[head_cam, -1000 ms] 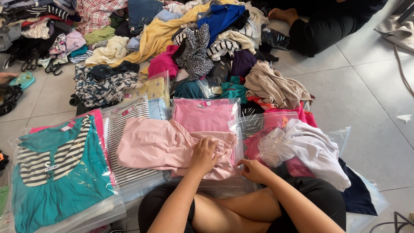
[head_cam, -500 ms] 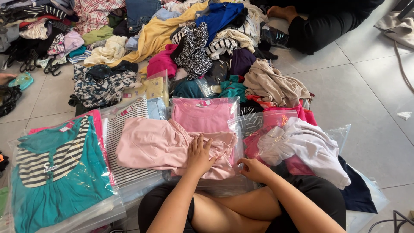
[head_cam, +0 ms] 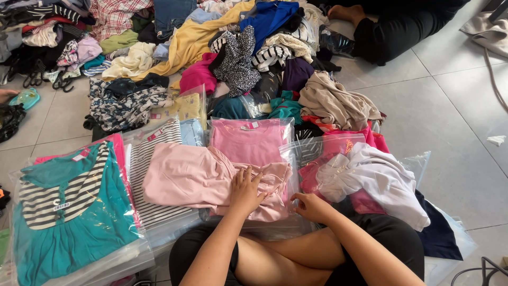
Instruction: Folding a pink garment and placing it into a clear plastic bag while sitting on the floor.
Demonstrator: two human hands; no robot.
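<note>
- Left hand (head_cam: 246,189) flat on the folded pale pink garment (head_cam: 198,180), fingers (head_cam: 248,175) released and spread over its crumpled right end, pressing rather than grasping.
- Right hand (head_cam: 312,206) at the near right corner of the same garment, fingers (head_cam: 297,198) curled and pinching the edge of the cloth or of the clear bag beneath; cannot tell which.
- Pale pink garment lying crosswise on the floor just ahead of the crossed legs, partly over a clear plastic bag (head_cam: 288,153) and overlapping a brighter pink bagged top (head_cam: 248,140) behind it.
- To the left, touching it, a bagged black-and-white striped shirt (head_cam: 153,159); further left, a bagged teal top with striped panel (head_cam: 69,212).
- To the right, a crumpled white garment (head_cam: 381,180) on more bags.
- Beyond, a loose heap of mixed clothes (head_cam: 211,47) across the tiled floor (head_cam: 455,106).
- Far side, another person's dark-trousered legs (head_cam: 391,32) folded on the tiles.
</note>
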